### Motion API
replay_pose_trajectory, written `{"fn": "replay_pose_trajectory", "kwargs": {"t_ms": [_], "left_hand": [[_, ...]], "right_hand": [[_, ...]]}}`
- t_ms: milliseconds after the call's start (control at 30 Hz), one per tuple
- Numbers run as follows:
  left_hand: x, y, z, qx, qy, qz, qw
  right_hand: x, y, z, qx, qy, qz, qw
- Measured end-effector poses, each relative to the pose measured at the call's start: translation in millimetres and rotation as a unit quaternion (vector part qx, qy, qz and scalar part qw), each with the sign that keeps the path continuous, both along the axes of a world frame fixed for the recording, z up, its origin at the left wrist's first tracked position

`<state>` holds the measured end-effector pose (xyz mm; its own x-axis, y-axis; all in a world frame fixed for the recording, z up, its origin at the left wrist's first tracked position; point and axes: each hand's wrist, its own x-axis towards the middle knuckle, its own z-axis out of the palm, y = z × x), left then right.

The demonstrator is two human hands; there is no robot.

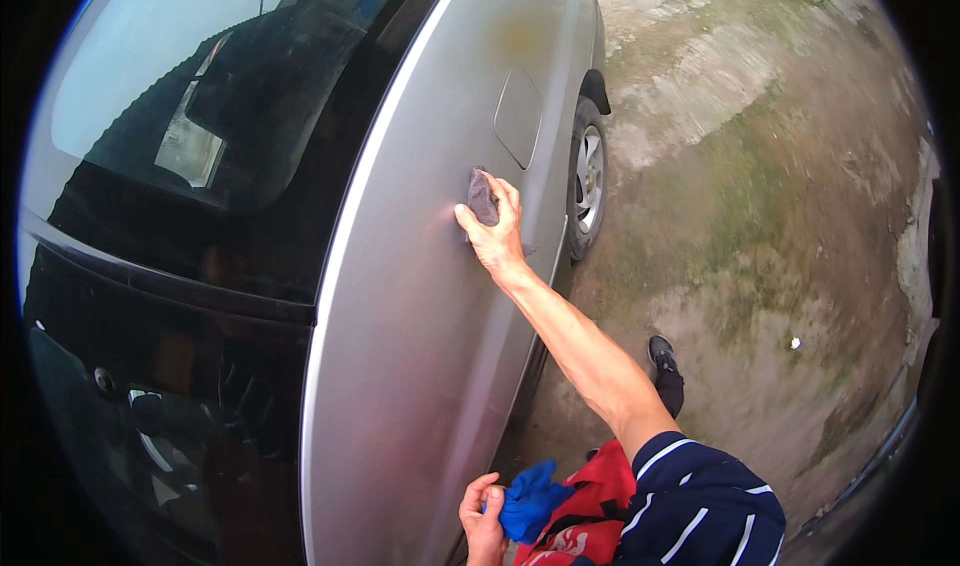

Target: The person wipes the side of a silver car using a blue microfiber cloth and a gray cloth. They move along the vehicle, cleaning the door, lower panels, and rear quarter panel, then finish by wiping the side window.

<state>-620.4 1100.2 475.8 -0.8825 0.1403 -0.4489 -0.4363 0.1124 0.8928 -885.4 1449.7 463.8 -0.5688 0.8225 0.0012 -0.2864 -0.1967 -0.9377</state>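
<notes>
My right hand [491,221] reaches out and presses a folded grey-brown cloth [482,197] against the silver body panel [420,281] of a vehicle, below and to the left of the fuel filler flap [518,118]. A bit of similar cloth shows beside the wrist. Near the bottom edge, my left hand [484,517] is beside the panel with a crumpled blue cloth [531,500] held at its thumb side. The panel has a yellowish patch [517,37] above the flap and a faint reddish tint lower down.
Dark vehicle windows [247,115] fill the left side. A wheel [589,179] stands beyond the panel, on stained, partly greenish ground [720,213]. A dark shoe [661,353] and a red garment [592,491] are near the right arm. A small white object [795,343] lies on the ground.
</notes>
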Motion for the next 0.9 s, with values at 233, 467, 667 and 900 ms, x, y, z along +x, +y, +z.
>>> {"fn": "replay_pose_trajectory", "kwargs": {"t_ms": [233, 467, 667, 900], "left_hand": [[-6, 4, -4, 0.017, 0.002, -0.013, 1.0], [-11, 9, -4, 0.015, 0.005, -0.022, 1.0], [-11, 9, -4, 0.021, 0.001, -0.027, 0.999], [-13, 11, -3, 0.02, 0.0, -0.029, 0.999]], "right_hand": [[0, -3, -6, -0.019, 0.076, -0.002, 0.997], [-1, 0, -6, -0.019, 0.075, 0.002, 0.997], [-2, 0, -8, -0.018, 0.08, 0.009, 0.997], [1, 1, -6, -0.02, 0.072, -0.002, 0.997]]}}
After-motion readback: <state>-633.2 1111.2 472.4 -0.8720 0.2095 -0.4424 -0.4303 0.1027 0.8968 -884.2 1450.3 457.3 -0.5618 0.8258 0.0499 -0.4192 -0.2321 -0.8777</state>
